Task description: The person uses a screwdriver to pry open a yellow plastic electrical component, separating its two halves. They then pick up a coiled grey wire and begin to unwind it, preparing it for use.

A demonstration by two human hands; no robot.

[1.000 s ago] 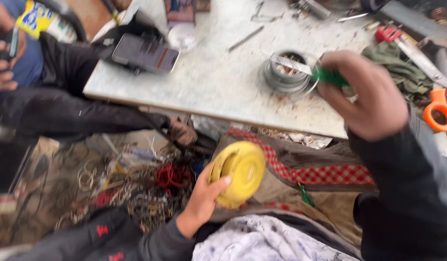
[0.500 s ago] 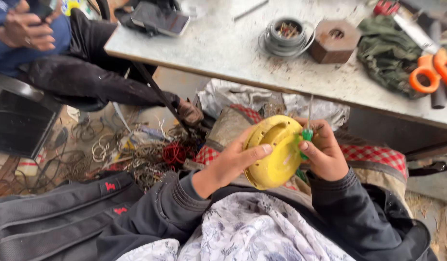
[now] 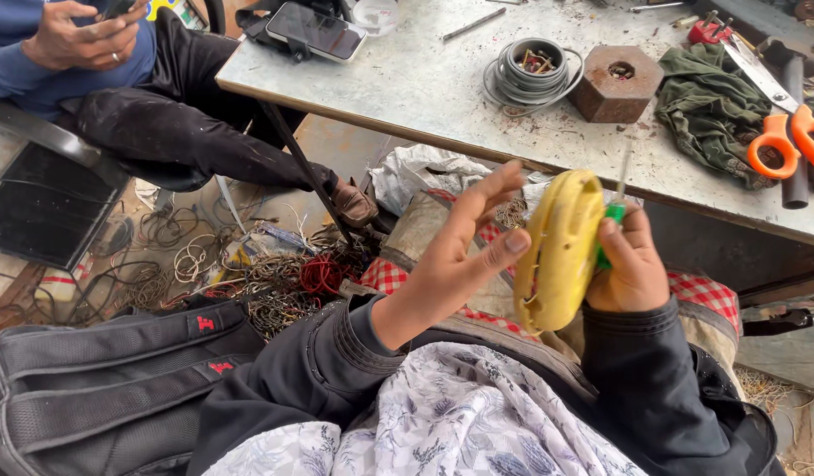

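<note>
Two hands of the wearer are at work in the single head view, held over the lap below the bench [image 3: 425,88] edge.

Head view, findings:
- The left hand [image 3: 460,256] is released. Its fingers are spread and straight, with one fingertip resting against the near face of the yellow disc [image 3: 557,251]. It steadies the disc and does not grip it.
- The yellow disc stands on edge between the two hands, above a checked cloth [image 3: 689,286] on the lap and clear of the bench.
- The right hand [image 3: 632,269] is clenched around a green-handled screwdriver [image 3: 611,231] and pressed against the far side of the disc. The shaft points upward past the rim. Whether this hand also pinches the disc cannot be told.
- On the bench lie a coil of wire [image 3: 532,69], a rusty hexagonal block [image 3: 617,81], a green rag [image 3: 711,110], orange-handled scissors [image 3: 786,141] and a phone [image 3: 314,29].
- Another person sits at the left, with a hand [image 3: 77,35] of their own raised at the chest.
- A black backpack [image 3: 99,370] lies beside a tangle of wires [image 3: 275,278] on the floor.

Judgement: the step in hand appears to be repositioning the disc against the tool. The tip is not engaged with any fastener that can be seen. A further move would call for a firmer left-hand hold on the disc, and for the tip to be turned toward the disc's face.
</note>
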